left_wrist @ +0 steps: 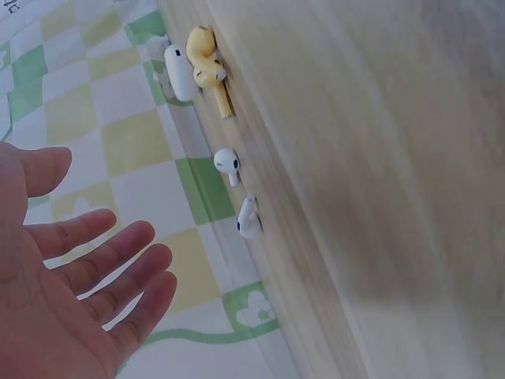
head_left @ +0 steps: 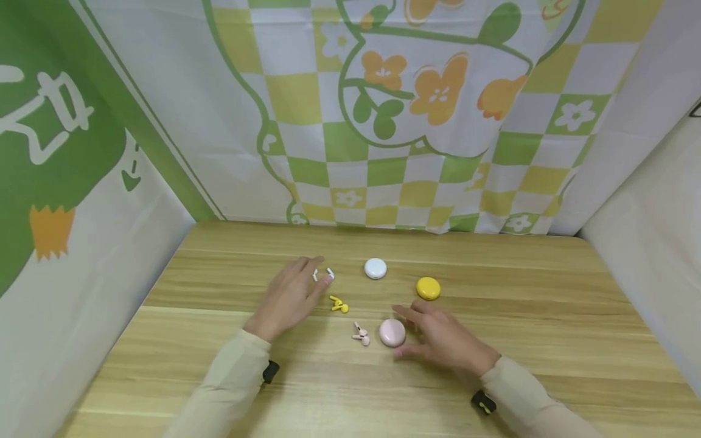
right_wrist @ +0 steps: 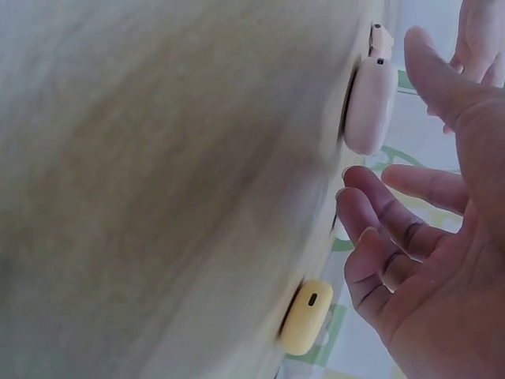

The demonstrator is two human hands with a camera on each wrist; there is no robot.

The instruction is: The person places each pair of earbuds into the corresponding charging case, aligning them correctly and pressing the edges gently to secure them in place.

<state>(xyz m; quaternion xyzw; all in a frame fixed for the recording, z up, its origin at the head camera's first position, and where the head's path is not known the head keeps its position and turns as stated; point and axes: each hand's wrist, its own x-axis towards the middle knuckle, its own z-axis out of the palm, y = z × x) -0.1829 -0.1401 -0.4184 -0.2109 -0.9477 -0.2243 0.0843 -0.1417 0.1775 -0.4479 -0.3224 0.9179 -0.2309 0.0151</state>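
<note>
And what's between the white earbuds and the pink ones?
The yellow earbuds, on the table; the head view shows them between the white earbuds and pink earbuds.

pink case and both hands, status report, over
Left hand near white earbuds, holding nothing. Right hand beside pink case, gripping nothing. Nothing between hand and case.

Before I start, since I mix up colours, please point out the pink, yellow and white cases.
Pink case [head_left: 392,333], head view: middle of its top.
Yellow case [head_left: 428,288], head view: middle of its top.
White case [head_left: 375,268], head view: middle of its top.
</note>
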